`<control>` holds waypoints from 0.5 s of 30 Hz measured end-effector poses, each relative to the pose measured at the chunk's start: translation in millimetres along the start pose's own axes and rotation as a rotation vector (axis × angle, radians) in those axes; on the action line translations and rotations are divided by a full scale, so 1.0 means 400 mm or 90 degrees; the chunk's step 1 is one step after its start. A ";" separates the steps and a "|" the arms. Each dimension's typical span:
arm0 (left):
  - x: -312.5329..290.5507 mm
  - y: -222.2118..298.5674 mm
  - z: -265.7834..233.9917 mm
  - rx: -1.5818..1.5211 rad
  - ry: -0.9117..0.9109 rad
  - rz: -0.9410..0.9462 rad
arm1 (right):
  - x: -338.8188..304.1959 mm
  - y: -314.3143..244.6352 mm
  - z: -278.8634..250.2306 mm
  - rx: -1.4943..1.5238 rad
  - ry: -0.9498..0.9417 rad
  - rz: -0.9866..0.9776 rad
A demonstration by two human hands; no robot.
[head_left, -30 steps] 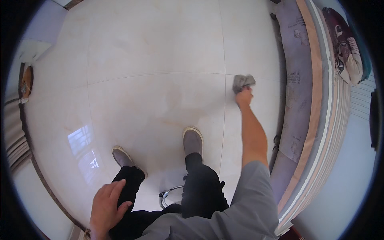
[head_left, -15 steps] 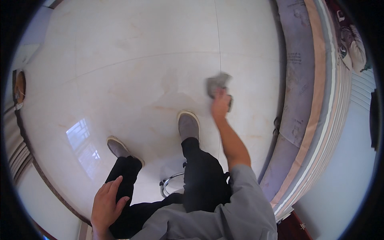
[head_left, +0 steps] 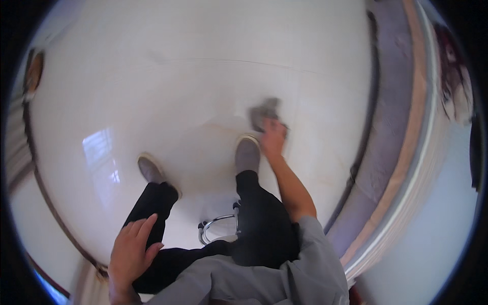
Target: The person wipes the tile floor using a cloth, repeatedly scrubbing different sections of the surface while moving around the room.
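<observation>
My right hand (head_left: 273,138) is closed on a crumpled grey cloth (head_left: 264,113), reaching down to the pale tiled floor (head_left: 193,91) just beyond my right shoe (head_left: 247,154). Motion smears the cloth, so its folds and edges are unclear, and part of it is hidden under the fingers. On the other side, my left hand (head_left: 133,251) rests by my left thigh on the dark trousers (head_left: 152,208). Its fingers are stretched out, the thumb apart, with nothing in them.
A chrome ring with casters (head_left: 218,218) shows beneath me, between my legs. Along the right runs a low bed (head_left: 389,101) with a grey side and striped edge. A brown round object (head_left: 35,71) is at the far left. My left shoe (head_left: 150,169) is on the floor.
My right hand has moved a little to the left with the cloth, nearer my right shoe. The whole view has shifted slightly. My left hand keeps its pose.
</observation>
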State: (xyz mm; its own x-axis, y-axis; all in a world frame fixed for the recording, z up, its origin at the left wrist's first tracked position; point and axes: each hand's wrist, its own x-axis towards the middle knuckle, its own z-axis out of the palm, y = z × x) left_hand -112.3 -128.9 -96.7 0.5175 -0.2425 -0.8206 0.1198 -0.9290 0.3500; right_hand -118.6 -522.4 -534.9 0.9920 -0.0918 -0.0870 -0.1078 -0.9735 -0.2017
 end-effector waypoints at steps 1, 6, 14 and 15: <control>0.016 0.017 -0.012 -0.005 0.005 0.031 | -0.027 0.169 0.040 0.005 0.097 -0.003; -0.067 -0.027 -0.018 0.030 0.087 0.102 | 0.059 0.423 -0.062 0.016 0.096 0.236; -0.176 -0.106 0.100 0.106 0.124 0.273 | 0.499 -0.119 -0.184 0.152 -0.106 -0.151; -0.179 -0.116 0.112 0.102 0.146 0.273 | 0.541 -0.259 -0.174 0.176 -0.164 -0.221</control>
State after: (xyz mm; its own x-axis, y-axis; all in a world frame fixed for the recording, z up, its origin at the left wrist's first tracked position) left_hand -193.0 -81.2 -74.5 0.6658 -0.5607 -0.4922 -0.2666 -0.7950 0.5449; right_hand 111.9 -456.1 -465.0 0.9274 0.3161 -0.1999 0.1775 -0.8424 -0.5088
